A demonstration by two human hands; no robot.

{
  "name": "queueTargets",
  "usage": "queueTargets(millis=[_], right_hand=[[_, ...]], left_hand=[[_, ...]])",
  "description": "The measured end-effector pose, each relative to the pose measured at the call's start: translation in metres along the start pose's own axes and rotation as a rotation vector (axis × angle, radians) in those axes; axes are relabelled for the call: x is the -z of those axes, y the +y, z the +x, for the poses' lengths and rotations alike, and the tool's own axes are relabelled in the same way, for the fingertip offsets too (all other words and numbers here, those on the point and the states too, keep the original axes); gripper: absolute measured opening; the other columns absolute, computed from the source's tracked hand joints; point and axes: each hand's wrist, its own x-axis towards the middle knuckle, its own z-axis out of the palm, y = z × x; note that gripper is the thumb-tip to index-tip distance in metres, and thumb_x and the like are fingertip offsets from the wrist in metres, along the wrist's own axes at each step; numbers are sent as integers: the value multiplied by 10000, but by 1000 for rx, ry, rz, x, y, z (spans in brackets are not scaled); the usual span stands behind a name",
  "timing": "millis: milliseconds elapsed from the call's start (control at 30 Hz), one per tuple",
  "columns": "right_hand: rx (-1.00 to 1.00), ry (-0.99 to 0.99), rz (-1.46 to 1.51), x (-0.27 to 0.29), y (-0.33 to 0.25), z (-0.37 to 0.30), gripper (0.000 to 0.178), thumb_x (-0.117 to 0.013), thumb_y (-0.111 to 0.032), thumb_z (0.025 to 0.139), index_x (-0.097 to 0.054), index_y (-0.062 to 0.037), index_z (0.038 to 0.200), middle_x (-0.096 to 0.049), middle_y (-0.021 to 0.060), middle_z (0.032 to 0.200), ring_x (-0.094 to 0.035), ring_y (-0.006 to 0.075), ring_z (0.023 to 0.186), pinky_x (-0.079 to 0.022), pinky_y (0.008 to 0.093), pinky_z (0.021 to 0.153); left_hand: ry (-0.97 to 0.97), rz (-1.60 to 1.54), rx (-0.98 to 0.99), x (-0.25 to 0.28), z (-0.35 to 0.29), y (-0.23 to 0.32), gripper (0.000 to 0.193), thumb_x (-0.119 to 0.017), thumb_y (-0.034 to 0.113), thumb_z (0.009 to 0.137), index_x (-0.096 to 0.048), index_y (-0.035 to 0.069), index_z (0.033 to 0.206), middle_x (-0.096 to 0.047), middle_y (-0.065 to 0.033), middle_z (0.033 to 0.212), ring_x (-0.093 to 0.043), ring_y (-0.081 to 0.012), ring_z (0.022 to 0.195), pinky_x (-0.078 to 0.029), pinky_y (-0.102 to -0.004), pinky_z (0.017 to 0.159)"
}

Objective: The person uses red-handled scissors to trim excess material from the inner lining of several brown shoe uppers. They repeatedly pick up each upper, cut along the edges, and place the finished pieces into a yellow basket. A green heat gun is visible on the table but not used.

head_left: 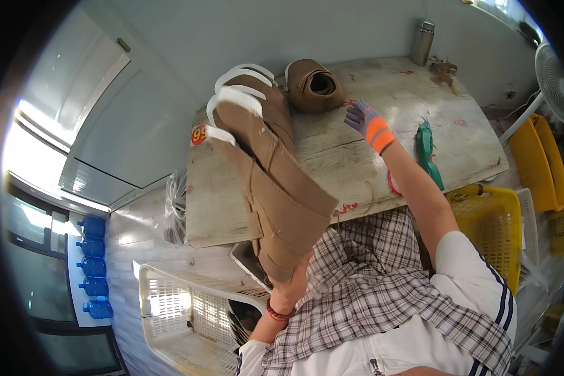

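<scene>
My bare left hand (289, 289), with a red bracelet at the wrist, grips the lower end of a long tan-brown shoe upper (288, 213), its fingers partly hidden behind the material. This upper is tilted, and its white-edged far end overlaps other brown uppers (276, 116) with white edges on the table. My right hand (365, 122) wears a grey-purple glove with an orange cuff. Its fingers are stretched out and hold nothing, just above the tabletop. Close beyond it stands a single brown shoe upper (313, 88). A green hand tool (427, 153) lies right of my right forearm.
The worn wooden table (332, 150) carries a steel flask (423, 42) and brown scraps (443, 72). A white crate (163, 326) stands at lower left, a yellow basket (485, 219) at right. A fan (556, 84) is at far right; blue water bottles (94, 266) line the left.
</scene>
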Motion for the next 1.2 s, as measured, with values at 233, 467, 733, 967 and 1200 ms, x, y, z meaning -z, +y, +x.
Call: queueTargets(millis=[233, 467, 733, 967, 1200], right_hand=[[-143, 46, 184, -46, 17, 62, 473, -534, -339, 972, -452, -45, 1334, -546, 147, 1177, -587, 281, 958, -524, 398, 841], [-4, -101, -255, -51, 5, 85, 449, -522, -217, 953, -439, -124, 1384, -545, 88, 1086, -558, 186, 899, -527, 346, 800], [-165, -356, 132, -48, -35, 87, 465, -594, -227, 925, -480, -89, 1354, -610, 61, 1167, -603, 173, 1013, -511, 347, 907], [125, -498, -228, -73, -73, -13, 468, -654, -308, 899, -561, -21, 1256, -630, 70, 1205, -622, 197, 1072, -502, 352, 943], [157, -447, -5, -59, -58, -74, 418, -696, -211, 846, -601, 10, 1188, -655, 97, 1127, -635, 188, 1019, -523, 333, 900]], left_hand=[[-203, 810, -211, -45, 171, -38, 152, -639, 144, 851, -708, 8, 852, -671, -202, 823, -632, -393, 771, -483, -450, 695], [-413, 959, -36, -126, 312, -106, 322, -670, 279, 824, -689, -42, 833, -663, -263, 882, -643, -416, 885, -502, -472, 778], [-594, 774, 105, -93, 359, -110, 379, -751, 225, 743, -678, -87, 945, -696, -210, 915, -662, -328, 878, -506, -387, 816], [-456, -145, 281, -51, 314, -74, 402, -747, 97, 772, -632, -64, 1122, -684, -102, 1031, -646, -170, 902, -513, -294, 814], [26, -463, 136, -76, 227, -76, 337, -786, 120, 782, -655, -56, 1039, -699, -66, 993, -640, -130, 886, -506, -261, 811]])
